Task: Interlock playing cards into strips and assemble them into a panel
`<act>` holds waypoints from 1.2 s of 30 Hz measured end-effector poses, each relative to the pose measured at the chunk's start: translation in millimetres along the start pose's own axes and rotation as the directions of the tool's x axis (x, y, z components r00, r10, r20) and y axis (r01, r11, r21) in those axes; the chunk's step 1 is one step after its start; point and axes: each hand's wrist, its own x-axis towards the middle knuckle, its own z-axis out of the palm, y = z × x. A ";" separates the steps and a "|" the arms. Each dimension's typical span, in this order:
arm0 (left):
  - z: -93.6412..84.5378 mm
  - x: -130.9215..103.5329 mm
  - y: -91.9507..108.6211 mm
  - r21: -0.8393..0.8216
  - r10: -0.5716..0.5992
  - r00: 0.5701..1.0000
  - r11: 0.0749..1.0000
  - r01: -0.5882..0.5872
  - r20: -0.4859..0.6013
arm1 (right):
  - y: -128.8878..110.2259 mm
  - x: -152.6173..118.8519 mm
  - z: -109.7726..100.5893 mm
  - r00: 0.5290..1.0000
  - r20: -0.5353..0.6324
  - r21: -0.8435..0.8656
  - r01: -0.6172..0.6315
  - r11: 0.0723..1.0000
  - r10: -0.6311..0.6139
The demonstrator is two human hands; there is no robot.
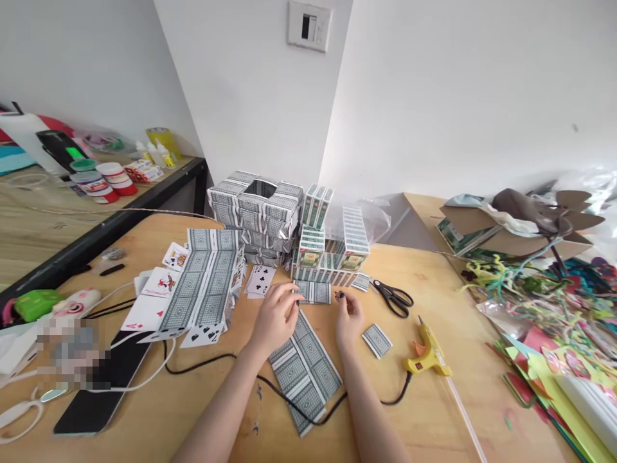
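My left hand [276,316] and my right hand [349,319] hover side by side over the table, fingers bent into pinches. Anything between their fingertips is too small to make out. Just beyond them lies a short strip of patterned playing cards [315,292]. A larger panel of joined playing cards [299,379], backs up, rests between my forearms. To the right of my right hand is a small stack of playing cards [377,340]. A box-like structure of playing cards [260,209] with an opening on top stands behind, beside stacked green-and-white card boxes [354,235].
Black scissors [394,299] and a yellow glue gun [427,352] lie at right; its black cord crosses the card panel. A tall folded card piece [205,280] stands at left near a black phone-like slab [99,392]. Coloured paper and pipe cleaners [530,276] pile up far right.
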 end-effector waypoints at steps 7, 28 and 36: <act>-9.6 -23.2 -5.7 0.146 -0.152 0.904 0.984 0.101 0.399 | -27.6 -7.5 -24.5 0.913 0.383 -0.066 -0.127 0.990 0.143; 36.7 -30.1 -19.4 0.261 -0.164 0.984 0.955 0.142 0.065 | -70.2 -101.7 -43.4 0.816 0.501 -0.754 0.247 0.609 0.289; 35.8 -20.7 -24.5 0.074 -0.270 0.950 0.962 0.262 0.159 | -63.0 -104.4 -45.0 0.842 0.496 -0.660 0.206 0.722 0.213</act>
